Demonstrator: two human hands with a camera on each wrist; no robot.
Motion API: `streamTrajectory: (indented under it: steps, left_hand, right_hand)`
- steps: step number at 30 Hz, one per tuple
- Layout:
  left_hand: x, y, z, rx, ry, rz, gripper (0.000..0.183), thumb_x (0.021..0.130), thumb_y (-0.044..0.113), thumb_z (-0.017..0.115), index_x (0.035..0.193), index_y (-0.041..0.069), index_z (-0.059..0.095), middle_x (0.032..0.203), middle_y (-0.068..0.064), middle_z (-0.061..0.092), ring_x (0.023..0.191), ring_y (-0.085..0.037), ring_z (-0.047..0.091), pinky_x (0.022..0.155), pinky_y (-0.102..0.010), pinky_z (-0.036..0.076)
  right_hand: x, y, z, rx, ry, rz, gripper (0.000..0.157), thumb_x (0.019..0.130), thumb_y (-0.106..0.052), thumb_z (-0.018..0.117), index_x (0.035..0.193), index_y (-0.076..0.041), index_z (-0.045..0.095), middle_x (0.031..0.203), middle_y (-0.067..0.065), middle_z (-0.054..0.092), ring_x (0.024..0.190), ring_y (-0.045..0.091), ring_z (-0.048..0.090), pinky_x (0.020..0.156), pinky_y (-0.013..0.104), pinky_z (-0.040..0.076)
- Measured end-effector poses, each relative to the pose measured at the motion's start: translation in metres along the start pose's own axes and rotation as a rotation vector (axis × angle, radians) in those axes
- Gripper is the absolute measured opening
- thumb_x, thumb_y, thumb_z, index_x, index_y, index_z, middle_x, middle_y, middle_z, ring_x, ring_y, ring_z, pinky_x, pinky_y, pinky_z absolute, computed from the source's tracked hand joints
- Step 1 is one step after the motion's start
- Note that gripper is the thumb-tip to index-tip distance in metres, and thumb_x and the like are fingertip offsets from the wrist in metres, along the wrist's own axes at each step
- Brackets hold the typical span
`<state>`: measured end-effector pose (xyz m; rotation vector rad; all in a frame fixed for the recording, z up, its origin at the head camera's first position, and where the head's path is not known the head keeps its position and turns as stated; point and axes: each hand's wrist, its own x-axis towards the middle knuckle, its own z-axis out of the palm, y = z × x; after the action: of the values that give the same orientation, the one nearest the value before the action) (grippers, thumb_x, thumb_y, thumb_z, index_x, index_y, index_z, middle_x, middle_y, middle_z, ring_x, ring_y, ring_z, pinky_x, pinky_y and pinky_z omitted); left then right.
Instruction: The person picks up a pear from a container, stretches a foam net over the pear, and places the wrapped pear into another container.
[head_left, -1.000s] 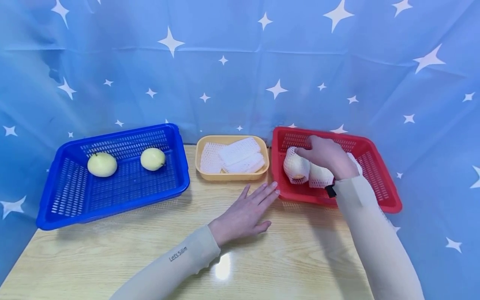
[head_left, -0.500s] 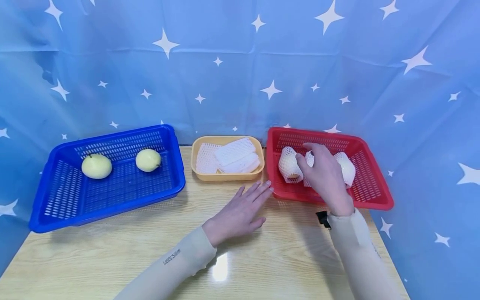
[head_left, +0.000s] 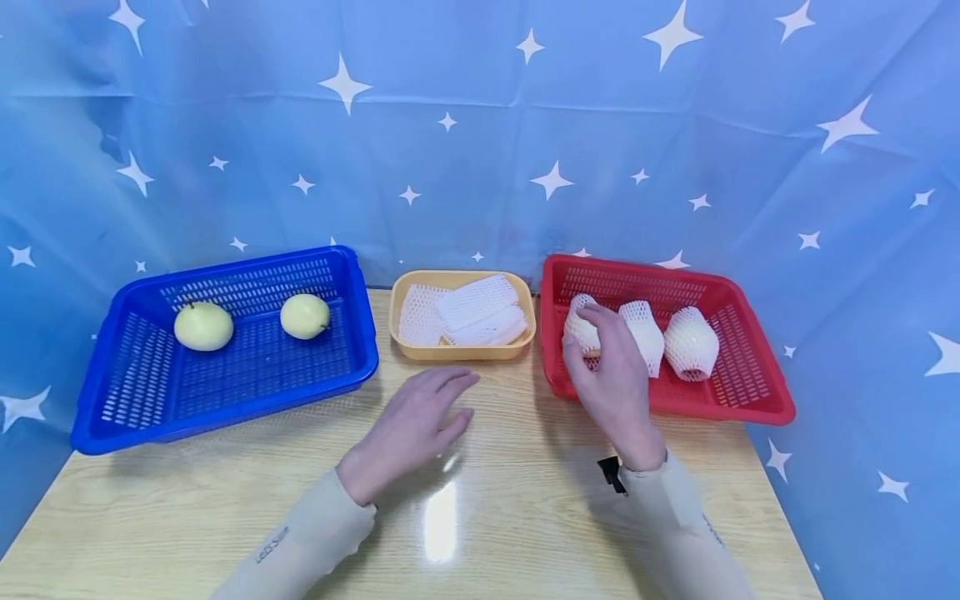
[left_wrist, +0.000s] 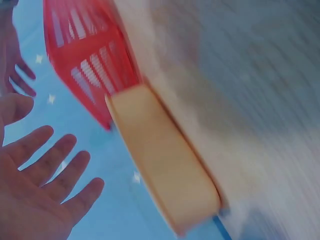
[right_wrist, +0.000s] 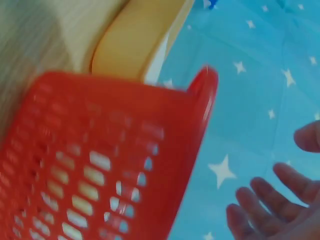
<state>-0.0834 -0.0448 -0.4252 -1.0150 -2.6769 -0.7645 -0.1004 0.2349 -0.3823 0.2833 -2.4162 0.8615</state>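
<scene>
Three netted pears (head_left: pixel 692 343) sit side by side in the red basket (head_left: pixel 750 367) at the right of the frame. The right hand (head_left: pixel 617 379) is over that basket's near rim, its fingers apart and gently bent, with nothing in its grasp; it partly covers the leftmost netted pear. Whether it touches the rim I cannot tell. The left hand (head_left: pixel 412 425), in the middle of the frame, is above the counter (head_left: pixel 510 533) just below the yellow tray (head_left: pixel 465 352); its palm is bare and its fingers are spread loosely.

Flat white foam nets (head_left: pixel 480 304) lie overlapping in the tray. At the left, two bare pears (head_left: pixel 204 326) rest well apart in the blue basket (head_left: pixel 232 425).

The pears are probably firm, fairly weighty and smooth enough to slip, and they likely bruise easily: better cupped round the widest part than lifted by the stem. The nets look feather-light, soft and stretchy, best pinched at an open end and spread.
</scene>
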Motion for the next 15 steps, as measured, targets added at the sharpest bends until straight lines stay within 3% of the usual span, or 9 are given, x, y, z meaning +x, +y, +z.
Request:
streamTrajectory:
  steps: [8, 15]
  left_hand:
    - [-0.026, -0.029, -0.037, -0.007, 0.142, -0.1, 0.031, 0.099, 0.021, 0.068, 0.128, 0.009, 0.07, 0.125, -0.008, 0.071, 0.118, -0.029, 0.065, 0.1, -0.05, 0.053]
    - [-0.048, -0.051, -0.062, 0.014, 0.296, -0.134, 0.026, 0.096, 0.014, 0.07, 0.12, 0.006, 0.074, 0.116, -0.012, 0.075, 0.109, -0.032, 0.069, 0.091, -0.052, 0.056]
  right_hand:
    - [-0.013, -0.023, 0.029, 0.034, -0.077, -0.11, 0.039, 0.095, -0.015, 0.068, 0.13, 0.003, 0.063, 0.141, 0.018, 0.059, 0.13, 0.035, 0.055, 0.106, 0.054, 0.047]
    - [-0.02, -0.042, 0.056, 0.056, -0.189, -0.154, 0.042, 0.098, -0.021, 0.064, 0.134, 0.0, 0.061, 0.144, 0.015, 0.057, 0.131, 0.032, 0.055, 0.107, 0.051, 0.047]
